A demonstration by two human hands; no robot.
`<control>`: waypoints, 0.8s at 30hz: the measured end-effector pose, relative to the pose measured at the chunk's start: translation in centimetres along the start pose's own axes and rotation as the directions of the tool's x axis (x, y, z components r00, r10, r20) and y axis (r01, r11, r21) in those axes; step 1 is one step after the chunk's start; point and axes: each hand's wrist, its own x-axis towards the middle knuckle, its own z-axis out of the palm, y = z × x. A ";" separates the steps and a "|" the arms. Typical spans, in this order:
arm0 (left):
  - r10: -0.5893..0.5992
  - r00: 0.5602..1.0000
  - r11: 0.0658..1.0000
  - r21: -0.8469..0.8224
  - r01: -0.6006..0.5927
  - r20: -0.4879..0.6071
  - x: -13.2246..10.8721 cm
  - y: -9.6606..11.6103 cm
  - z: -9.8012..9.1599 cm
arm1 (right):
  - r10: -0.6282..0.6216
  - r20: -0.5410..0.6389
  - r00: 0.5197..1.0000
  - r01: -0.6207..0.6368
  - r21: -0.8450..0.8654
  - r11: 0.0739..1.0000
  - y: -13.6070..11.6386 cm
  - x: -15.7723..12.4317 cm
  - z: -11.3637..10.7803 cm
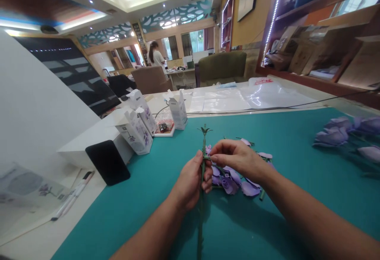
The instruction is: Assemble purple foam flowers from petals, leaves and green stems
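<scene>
My left hand is wrapped round a long green artificial flower stem, which stands nearly upright. Small pointed green leaves top the stem. My right hand pinches at the stem's side just above the left fingers, where a small green piece juts out. What exactly lies between the right fingertips is too small to make out. Behind and below the hands, loose purple petals lie in a heap on the green mat, with a short green stem piece at the heap's near edge.
Purple flowers lie at the mat's right. White printed boxes and a small tray stand at the back left, near a black tablet-like slab. Pens lie left. Clear plastic sheets cover the back. A person stands far off.
</scene>
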 end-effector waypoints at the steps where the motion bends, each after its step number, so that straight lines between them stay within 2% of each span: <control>1: -0.006 1.000 1.000 0.000 0.006 0.001 0.0 0.0 0.0 | -0.007 -0.003 1.000 0.007 -0.015 1.000 0.0 0.0 0.0; 6: -0.032 0.999 0.999 -0.004 0.032 0.002 0.0 0.1 0.0 | -0.052 -0.023 0.998 0.050 -0.081 0.995 -0.3 -0.2 0.1; 16: -0.068 0.998 0.997 -0.023 0.068 -0.014 -0.3 0.7 0.4 | -0.094 -0.012 0.996 0.093 -0.053 0.994 0.2 0.0 0.2; 19: -0.093 0.995 0.995 -0.050 0.092 -0.019 -0.3 1.2 0.6 | -0.090 -0.045 0.995 0.086 -0.077 0.993 -0.6 -0.1 -1.0; 24: -0.154 0.987 0.985 -0.088 0.150 -0.039 -0.1 1.7 0.5 | -0.155 -0.263 0.952 0.112 -0.171 0.979 -2.2 -0.7 -5.2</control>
